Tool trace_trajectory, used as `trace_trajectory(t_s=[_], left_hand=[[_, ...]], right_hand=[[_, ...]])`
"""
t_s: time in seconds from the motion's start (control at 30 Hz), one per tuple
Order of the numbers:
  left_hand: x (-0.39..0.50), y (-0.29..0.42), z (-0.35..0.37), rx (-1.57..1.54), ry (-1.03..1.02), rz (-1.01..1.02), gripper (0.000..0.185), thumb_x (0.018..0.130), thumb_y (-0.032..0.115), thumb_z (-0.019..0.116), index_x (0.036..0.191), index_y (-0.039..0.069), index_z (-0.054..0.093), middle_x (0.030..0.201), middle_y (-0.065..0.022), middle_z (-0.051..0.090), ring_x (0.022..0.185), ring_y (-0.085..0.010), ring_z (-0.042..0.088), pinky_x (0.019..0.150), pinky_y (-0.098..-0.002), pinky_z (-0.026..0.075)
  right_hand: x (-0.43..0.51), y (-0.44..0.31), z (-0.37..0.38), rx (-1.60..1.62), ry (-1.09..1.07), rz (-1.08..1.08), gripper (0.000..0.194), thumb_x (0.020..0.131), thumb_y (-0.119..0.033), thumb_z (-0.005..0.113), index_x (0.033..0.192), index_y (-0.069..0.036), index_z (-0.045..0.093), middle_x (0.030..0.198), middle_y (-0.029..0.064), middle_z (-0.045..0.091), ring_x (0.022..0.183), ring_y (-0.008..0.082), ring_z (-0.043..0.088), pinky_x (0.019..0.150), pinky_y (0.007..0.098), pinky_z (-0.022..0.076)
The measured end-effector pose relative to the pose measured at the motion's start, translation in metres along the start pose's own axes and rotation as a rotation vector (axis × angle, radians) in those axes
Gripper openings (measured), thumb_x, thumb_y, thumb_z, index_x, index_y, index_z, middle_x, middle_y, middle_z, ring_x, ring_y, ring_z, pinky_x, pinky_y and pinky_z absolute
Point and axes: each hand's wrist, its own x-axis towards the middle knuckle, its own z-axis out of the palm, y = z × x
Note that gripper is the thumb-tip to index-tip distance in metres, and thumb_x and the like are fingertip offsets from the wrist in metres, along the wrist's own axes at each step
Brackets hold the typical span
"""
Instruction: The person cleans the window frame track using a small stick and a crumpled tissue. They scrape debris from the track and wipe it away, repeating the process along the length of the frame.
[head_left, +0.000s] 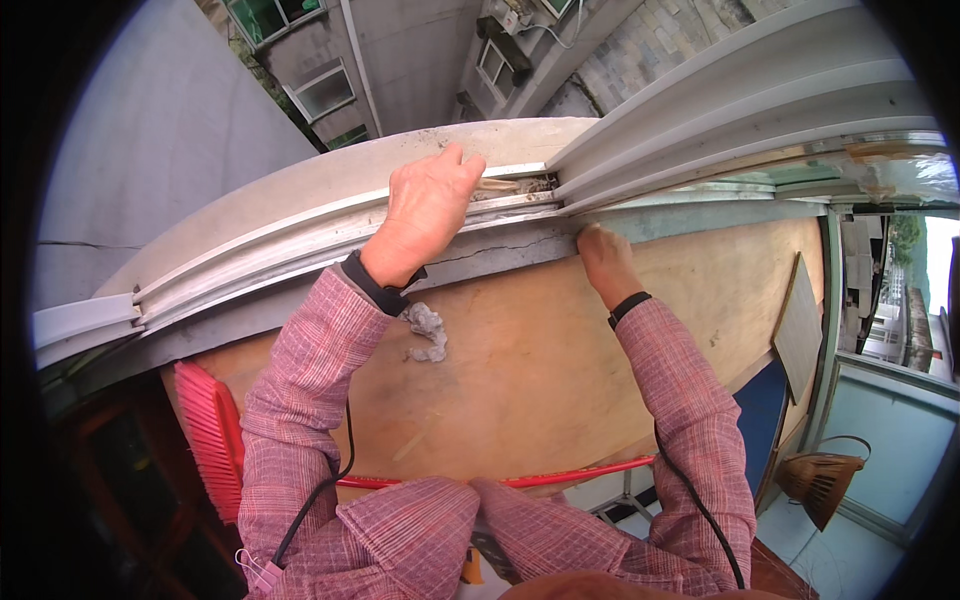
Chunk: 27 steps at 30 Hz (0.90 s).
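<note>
My left hand (431, 210) is closed over the window track (315, 238), with a thin light-brown stick-like tool (496, 184) showing beyond its fingers. The tool's tip lies in the channel, by dark dirt (538, 182) at the foot of the white sliding sash frame (720, 105). My right hand (606, 259) has its fingers curled against the grey inner sill (517, 246); its fingertips are hidden, so I cannot tell whether it holds anything. Below my left wrist, a crumpled grey wad (427, 330) rests on the plywood board (525, 360).
A broom with red bristles (206, 442) is at the left, and a red pole (577, 472) crosses in front of my body. A brown woven basket (819, 476) and a thin grey panel (799, 330) are at the right. Outside the outer ledge (300, 180) is a drop between buildings.
</note>
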Motion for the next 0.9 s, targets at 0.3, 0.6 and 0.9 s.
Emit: trace_trajectory(t_s=[0.3,0.6,0.9], left_hand=[[0.021,0.018,0.027,-0.152,-0.029,0.045,0.007,0.089,0.012,0.064,0.092,0.007,0.060,0.085,-0.0118,0.061,0.081,-0.0361,0.064,0.065,-0.0485,0.049],[0.004,0.024,0.045,-0.267,0.016,-0.071,0.009,0.092,0.012,0.062,0.098,0.008,0.056,0.092,-0.0136,0.061,0.082,-0.0396,0.064,0.069,-0.0507,0.051],[0.003,0.025,0.047,-0.236,-0.043,-0.120,0.008,0.096,0.015,0.058,0.099,0.007,0.056,0.095,-0.0143,0.064,0.084,-0.0401,0.064,0.069,-0.0496,0.050]], right_hand=[[0.000,-0.003,-0.004,-0.137,0.009,-0.013,0.007,0.083,-0.006,0.061,0.080,-0.008,0.067,0.073,0.0109,0.069,0.069,0.0259,0.072,0.052,0.0367,0.0543],[0.002,-0.005,-0.002,-0.205,-0.046,0.002,0.007,0.084,-0.006,0.062,0.079,-0.009,0.067,0.071,0.0084,0.069,0.068,0.0228,0.073,0.049,0.0346,0.0548],[0.004,-0.006,-0.004,-0.178,-0.095,0.048,0.009,0.087,-0.006,0.061,0.082,-0.008,0.069,0.074,0.0107,0.072,0.071,0.0254,0.074,0.052,0.0351,0.0572]])
